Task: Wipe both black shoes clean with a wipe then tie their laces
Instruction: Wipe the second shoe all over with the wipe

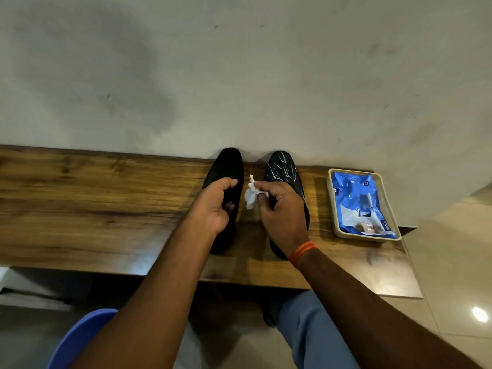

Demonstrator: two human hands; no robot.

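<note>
Head view looks down on two black shoes standing side by side on a wooden bench (106, 198) against a grey wall (239, 75), toes to the wall, so their long axis runs away from the person. The right hand (282, 217) hovers over the right shoe (282, 166), whose toe shows white streaks, and pinches a crumpled white wipe (251, 195) in the gap between the shoes. The left hand (215, 206) curls loosely over the left shoe (229, 163); whether it grips the shoe I cannot tell, and a blue wipe pack (354, 198) lies in a tray (331, 206) to the right.
</note>
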